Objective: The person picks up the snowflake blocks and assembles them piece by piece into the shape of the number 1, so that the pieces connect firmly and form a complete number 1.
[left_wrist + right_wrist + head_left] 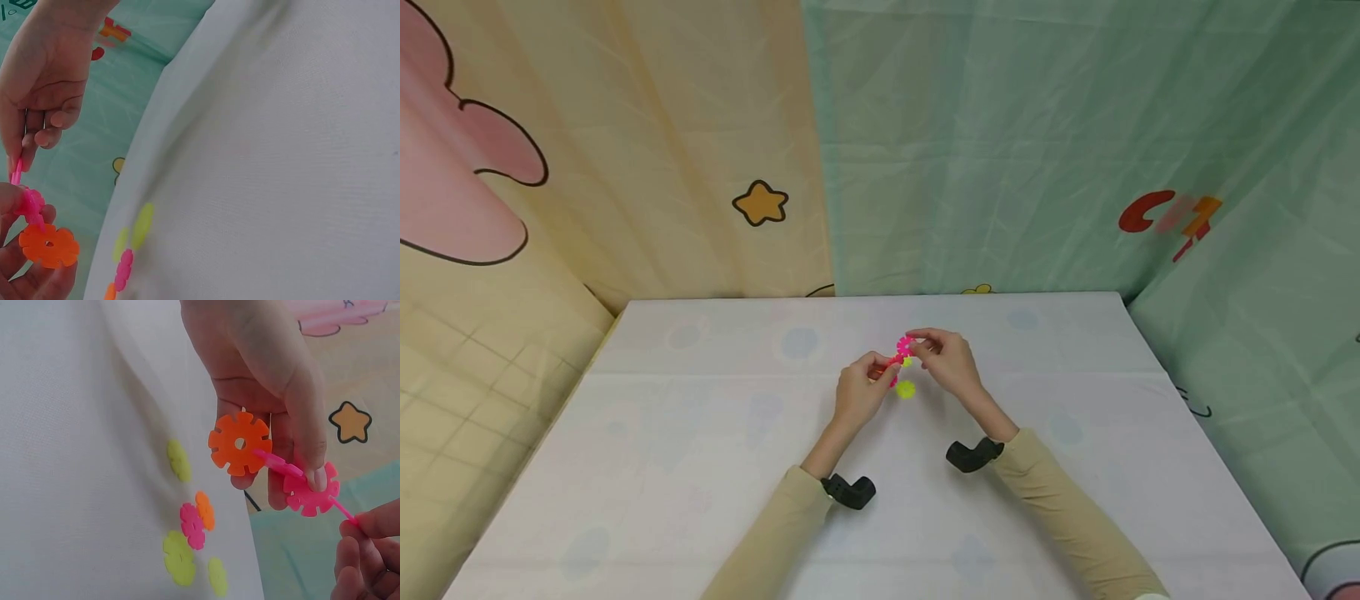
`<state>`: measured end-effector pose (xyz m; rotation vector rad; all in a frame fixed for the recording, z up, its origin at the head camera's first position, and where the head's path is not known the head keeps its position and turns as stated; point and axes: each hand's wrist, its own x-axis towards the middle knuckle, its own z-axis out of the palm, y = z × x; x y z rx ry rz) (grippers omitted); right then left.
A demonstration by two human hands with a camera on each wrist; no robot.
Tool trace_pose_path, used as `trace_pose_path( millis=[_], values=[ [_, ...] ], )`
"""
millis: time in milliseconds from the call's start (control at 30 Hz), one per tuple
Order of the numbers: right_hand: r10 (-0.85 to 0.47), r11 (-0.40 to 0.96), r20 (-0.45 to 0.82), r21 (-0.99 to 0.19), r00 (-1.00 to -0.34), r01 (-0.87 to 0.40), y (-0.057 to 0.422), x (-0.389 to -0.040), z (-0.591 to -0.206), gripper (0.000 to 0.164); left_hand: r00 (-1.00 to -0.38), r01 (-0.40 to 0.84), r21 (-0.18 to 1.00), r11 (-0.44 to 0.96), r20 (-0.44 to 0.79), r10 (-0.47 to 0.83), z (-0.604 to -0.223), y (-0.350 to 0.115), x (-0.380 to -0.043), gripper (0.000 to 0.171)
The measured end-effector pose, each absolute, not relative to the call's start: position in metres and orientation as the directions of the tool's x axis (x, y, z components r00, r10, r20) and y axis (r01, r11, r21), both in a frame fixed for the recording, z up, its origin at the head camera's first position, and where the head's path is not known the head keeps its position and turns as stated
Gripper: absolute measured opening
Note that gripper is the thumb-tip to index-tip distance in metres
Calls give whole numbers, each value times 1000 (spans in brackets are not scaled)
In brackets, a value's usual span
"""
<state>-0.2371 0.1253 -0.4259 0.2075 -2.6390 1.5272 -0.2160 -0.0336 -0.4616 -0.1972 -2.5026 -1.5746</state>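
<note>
My left hand [859,392] pinches a pink notched disc [312,492] between thumb and fingers. Joined to it through another pink piece seen nearly edge-on is an orange notched disc [239,445], which lies by the left fingers. The right hand [951,364] pinches a further pink disc [905,345] by its rim. In the right wrist view, that disc appears edge-on and meets the left hand's pink disc at its edge. How deep the notches engage I cannot tell. Both hands are raised above the table.
On the white-covered table [700,467] below the hands lie loose discs: several yellow-green ones [179,558], a pink one [192,525] and an orange one [205,510]. Curtains [1000,150] hang behind the table. Each wrist wears a black camera mount [850,492].
</note>
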Motion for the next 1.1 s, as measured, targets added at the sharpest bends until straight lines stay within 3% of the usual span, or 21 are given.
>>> trace_pose_path(
  millis=[500,1100],
  values=[
    [-53,483,218,-849,-975,-216,119,-237,-422,19,-935,315,827,465,355,0,-458,-29,-215,15],
    [-45,413,187,-891,-981,-189,110,-234,-419,19,-930,298,812,501,367,-40,-452,-31,-212,15]
  ],
)
